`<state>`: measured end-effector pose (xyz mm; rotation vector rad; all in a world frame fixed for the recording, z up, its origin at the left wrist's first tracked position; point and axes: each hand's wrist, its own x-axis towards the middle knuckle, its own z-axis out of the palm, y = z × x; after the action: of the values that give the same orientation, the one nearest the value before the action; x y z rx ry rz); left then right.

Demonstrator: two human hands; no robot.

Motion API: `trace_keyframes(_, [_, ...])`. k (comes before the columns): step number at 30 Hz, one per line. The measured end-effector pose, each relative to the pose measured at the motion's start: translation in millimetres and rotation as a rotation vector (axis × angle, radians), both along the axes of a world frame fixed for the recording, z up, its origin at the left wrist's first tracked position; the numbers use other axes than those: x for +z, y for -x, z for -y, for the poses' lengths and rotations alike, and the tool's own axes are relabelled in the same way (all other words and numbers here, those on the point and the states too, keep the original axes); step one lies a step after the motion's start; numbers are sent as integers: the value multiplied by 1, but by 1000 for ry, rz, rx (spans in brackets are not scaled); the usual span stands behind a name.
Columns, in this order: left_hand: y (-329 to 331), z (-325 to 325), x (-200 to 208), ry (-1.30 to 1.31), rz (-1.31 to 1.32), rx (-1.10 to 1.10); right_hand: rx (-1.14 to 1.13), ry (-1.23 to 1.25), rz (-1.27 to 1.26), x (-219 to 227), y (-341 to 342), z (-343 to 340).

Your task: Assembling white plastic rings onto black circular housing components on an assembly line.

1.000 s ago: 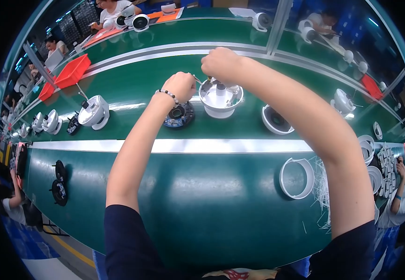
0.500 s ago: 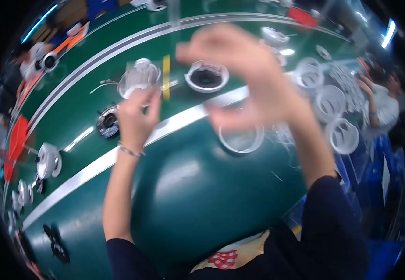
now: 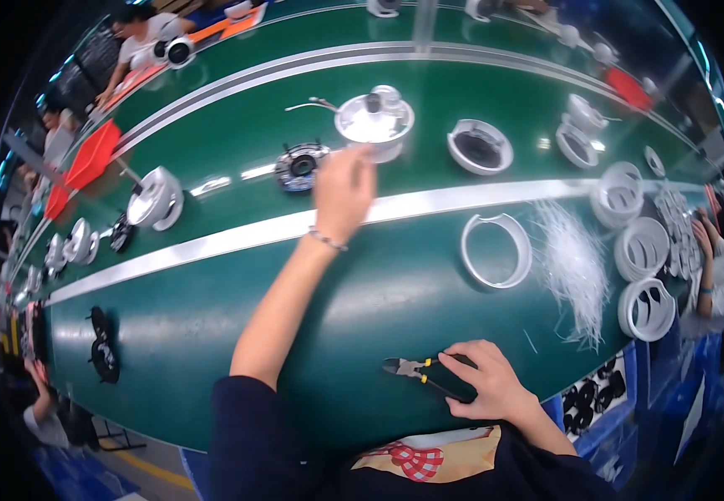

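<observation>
My left hand (image 3: 345, 192), a beaded bracelet at its wrist, reaches over the metal strip to a white round housing (image 3: 374, 125). Its fingers are closed at the housing's near edge; the fingertips are partly hidden. A cable runs off the housing's left side. Close to my body, my right hand (image 3: 491, 384) holds a pair of diagonal cutters (image 3: 408, 367) by the handles, with thumb and fingers around them. The jaws point left, low over the green mat. Left of the housing lies a black round module (image 3: 302, 167) with a ring at its middle.
A white open ring (image 3: 496, 250) lies on the green bench (image 3: 337, 401), beside a pile of clear strips (image 3: 575, 275). White rings (image 3: 646, 309) stand along the right edge. A black part (image 3: 103, 346) lies at left. A white bowl-shaped part (image 3: 480, 147) sits beyond the metal strip. Co-workers sit around.
My right hand has dropped from above the bench to the near side and now holds the cutters. My left hand stays by the white housing. The view has shifted, uncovering the strips.
</observation>
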<state>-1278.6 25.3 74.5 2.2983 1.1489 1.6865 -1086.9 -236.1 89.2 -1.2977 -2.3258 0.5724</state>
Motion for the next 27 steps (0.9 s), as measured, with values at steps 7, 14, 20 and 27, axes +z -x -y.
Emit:
trace_keyframes(7, [126, -35, -31, 491, -70, 485, -28, -271, 133, 22, 27, -57])
trace_keyframes(14, [120, -7, -70, 893, 495, 65, -294, -292, 162, -41, 5, -85])
trace_keyframes(20, [146, 82, -29, 1112, 1206, -421, -14, -115, 211, 0, 60, -88])
trace_keyframes(27, [150, 96, -31, 1003, 1287, -651, -178, -88, 478, -4, 61, -114])
